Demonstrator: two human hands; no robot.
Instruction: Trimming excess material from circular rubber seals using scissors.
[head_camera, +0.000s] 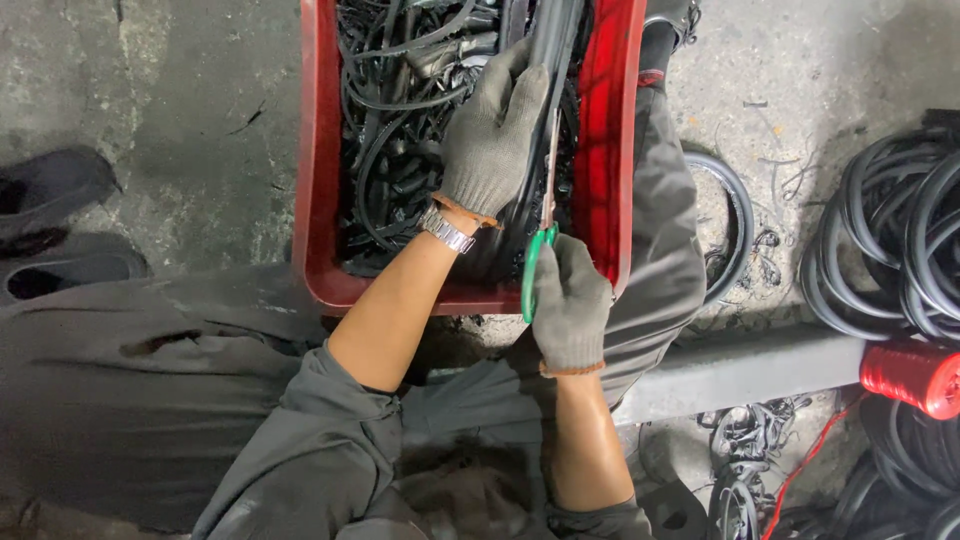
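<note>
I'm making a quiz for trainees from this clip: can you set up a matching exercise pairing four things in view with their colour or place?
Things:
1. plastic crate
2. scissor handles
3. metal wristwatch
4. spool of cord

Descriptions:
A. green, gripped in the gloved right hand
B. red, at the right edge of the view
C. red, filled with black rubber strips
D. silver, just below the glove of the left hand

Pairs: 1-C, 2-A, 3-D, 4-B

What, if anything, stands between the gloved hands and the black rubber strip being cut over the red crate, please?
Nothing visible does. The left hand already grips the black rubber strip over the red crate, and the right hand holds the green-handled scissors right against it.
</note>
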